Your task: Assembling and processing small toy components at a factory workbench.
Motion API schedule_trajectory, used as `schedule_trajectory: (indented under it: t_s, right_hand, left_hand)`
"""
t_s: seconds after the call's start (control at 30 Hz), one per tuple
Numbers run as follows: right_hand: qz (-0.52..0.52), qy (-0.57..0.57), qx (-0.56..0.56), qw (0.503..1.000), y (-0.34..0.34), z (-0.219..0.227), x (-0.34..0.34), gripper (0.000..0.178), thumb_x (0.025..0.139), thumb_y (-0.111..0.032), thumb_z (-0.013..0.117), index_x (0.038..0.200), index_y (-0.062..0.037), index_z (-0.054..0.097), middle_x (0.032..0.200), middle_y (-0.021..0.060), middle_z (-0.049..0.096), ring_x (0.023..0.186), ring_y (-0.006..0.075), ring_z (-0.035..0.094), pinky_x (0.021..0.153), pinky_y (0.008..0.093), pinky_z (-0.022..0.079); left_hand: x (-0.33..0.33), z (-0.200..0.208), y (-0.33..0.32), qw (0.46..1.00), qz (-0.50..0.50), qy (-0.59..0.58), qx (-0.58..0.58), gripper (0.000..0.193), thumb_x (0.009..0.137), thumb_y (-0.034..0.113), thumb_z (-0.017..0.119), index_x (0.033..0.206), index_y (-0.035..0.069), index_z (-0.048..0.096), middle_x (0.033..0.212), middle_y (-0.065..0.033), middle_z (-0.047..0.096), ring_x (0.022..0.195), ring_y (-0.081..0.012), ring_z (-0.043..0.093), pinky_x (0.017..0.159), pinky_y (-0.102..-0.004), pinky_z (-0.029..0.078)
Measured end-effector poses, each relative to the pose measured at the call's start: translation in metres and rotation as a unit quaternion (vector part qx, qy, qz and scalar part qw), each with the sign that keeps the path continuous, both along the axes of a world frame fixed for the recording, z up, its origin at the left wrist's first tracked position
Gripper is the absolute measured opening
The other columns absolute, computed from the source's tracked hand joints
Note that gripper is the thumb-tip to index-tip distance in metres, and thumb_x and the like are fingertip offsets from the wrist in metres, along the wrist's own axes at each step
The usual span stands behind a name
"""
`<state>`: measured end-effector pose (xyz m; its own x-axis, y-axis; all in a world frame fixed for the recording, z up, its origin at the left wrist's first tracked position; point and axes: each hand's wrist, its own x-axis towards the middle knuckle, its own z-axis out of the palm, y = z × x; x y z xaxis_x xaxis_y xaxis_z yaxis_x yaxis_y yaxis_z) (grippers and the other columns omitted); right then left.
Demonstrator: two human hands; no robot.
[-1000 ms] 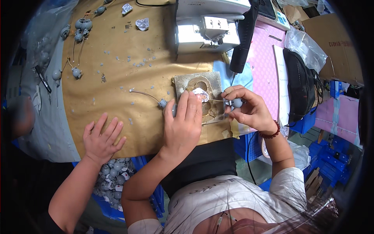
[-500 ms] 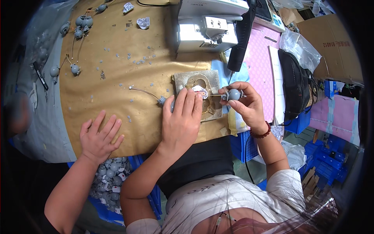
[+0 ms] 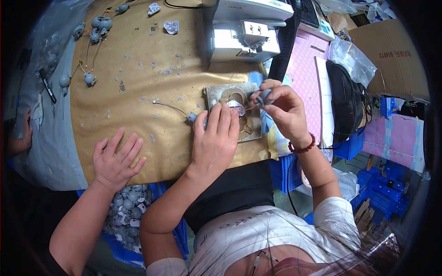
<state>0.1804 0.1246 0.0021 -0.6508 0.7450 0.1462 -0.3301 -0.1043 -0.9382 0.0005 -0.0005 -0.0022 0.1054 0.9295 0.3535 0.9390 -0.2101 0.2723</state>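
Observation:
My left hand (image 3: pixel 215 137) lies with its fingers stretched out over a flat metal fixture plate (image 3: pixel 212 92) with rounded recesses. Its fingertips touch a small white patterned piece (image 3: pixel 236 107) resting on the plate. Beside that hand's index finger is a grey ball part (image 3: pixel 190 117), partly hidden by the fingers, with a thin wire running left. Just above the plate's right edge, my right hand (image 3: pixel 286 108) pinches another grey ball (image 3: pixel 264 96) between thumb and fingers. A thin wire appears to run from this ball toward the white piece.
Another person's hand (image 3: pixel 117 162) rests flat on the brown table cover (image 3: pixel 161 133). A white machine (image 3: pixel 244 41) and a black tool (image 3: pixel 282 62) stand beyond the plate. Grey scraps (image 3: pixel 168 71) lie scattered. A blue bin (image 3: pixel 122 246) of grey balls sits below the edge.
My right hand has lifted the grey ball up and to the left, tilting it over the plate's edge. My left hand stays in place. At far left, another hand has shifted.

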Motion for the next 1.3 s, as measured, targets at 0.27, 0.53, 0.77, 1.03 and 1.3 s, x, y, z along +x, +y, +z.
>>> schedule_trajectory:
  t_s: [0.27,0.53,0.77,1.03,1.3]
  right_hand:
    - [0.114,-0.206,-0.052,0.970,0.011,0.032,-0.007,0.040,0.086,0.007,0.072,0.124,0.0026,0.060,0.111,0.0054,0.063,0.095,0.0134,0.066,0.085,0.0300,0.057]
    - [0.110,-0.434,0.241,0.861,0.021,0.051,-0.032,0.043,0.080,-0.002,0.079,0.121,-0.0059,0.068,0.105,0.0091,0.064,0.090,0.0176,0.064,0.075,0.0311,0.055]
    - [0.121,-0.433,0.336,0.827,0.030,0.046,-0.041,0.042,0.080,-0.004,0.079,0.121,-0.0069,0.068,0.097,0.0109,0.061,0.085,0.0255,0.062,0.073,0.0357,0.053]
    - [0.070,-0.440,0.331,0.832,0.027,0.043,-0.040,0.048,0.080,-0.012,0.078,0.124,-0.0084,0.060,0.102,0.0141,0.062,0.092,0.0315,0.066,0.080,0.0411,0.053]
    - [-0.328,-0.281,0.559,0.708,0.072,0.035,-0.013,0.065,0.081,-0.010,0.077,0.139,-0.0001,0.048,0.123,0.0166,0.058,0.111,0.0343,0.054,0.093,0.0406,0.046]
  left_hand:
    - [-0.006,-0.003,0.008,0.999,-0.015,-0.045,0.018,0.035,0.082,0.006,0.061,0.116,0.001,0.068,0.117,-0.0153,0.062,0.118,-0.0315,0.058,0.095,-0.0441,0.047]
    - [-0.012,-0.011,0.007,0.997,-0.029,-0.056,0.045,0.027,0.087,0.012,0.060,0.110,0.000,0.065,0.118,-0.0160,0.063,0.119,-0.0304,0.058,0.094,-0.0417,0.047]
    - [-0.013,-0.009,0.008,0.997,-0.027,-0.068,0.032,0.026,0.087,0.011,0.060,0.110,0.001,0.066,0.117,-0.0135,0.064,0.119,-0.0287,0.058,0.093,-0.0407,0.048]
    - [-0.009,0.012,0.023,0.979,0.031,-0.200,-0.040,0.038,0.078,0.008,0.073,0.114,0.006,0.065,0.109,-0.0120,0.061,0.105,-0.0320,0.060,0.087,-0.0407,0.049]
    - [-0.011,0.020,0.034,0.988,0.026,-0.142,-0.058,0.041,0.076,0.012,0.075,0.115,0.010,0.065,0.101,-0.0044,0.062,0.099,-0.0249,0.058,0.081,-0.0392,0.049]
